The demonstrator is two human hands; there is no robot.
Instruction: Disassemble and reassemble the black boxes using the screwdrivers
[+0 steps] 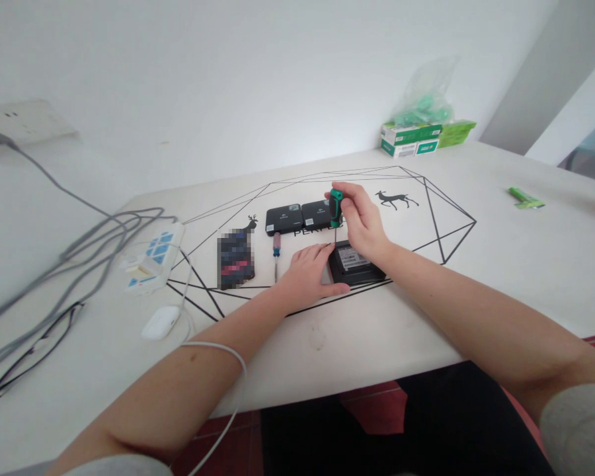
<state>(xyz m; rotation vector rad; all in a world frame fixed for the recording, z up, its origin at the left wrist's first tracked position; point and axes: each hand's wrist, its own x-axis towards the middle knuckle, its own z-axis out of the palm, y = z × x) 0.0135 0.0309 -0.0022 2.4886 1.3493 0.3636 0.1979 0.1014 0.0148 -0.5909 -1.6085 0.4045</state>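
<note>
Several loops of gray cable (71, 190) are laid at the far L of the table (357, 337), w/ dark-framed glasses (30, 349) placed near them. Next, a white power strip w/ blue patches (153, 258) is seen, then a white earbud case (161, 322) nearer the front edge. A white cord (215, 344) is draped over the L forearm. A pixelated item (235, 259) is followed by a red-and-blue screwdriver (276, 246), left lying just in front of 2 flat black boxes (284, 219) set side by side.

The left hand (305, 276) is laid w/ an open grip at the L side of a black device w/ a white label (354, 259), thumb spread along its near edge. The device is set approx. mid-table, label up. By the right hand (364, 221), a green-and-black screwdriver (336, 208) is gripped upright, shaft pointed down at the device's far L corner.

Farther R, green-and-white cartons (410, 135) are topped w/ a clear plastic bag (426, 99); a green packet (524, 198) is seen beyond.
</note>
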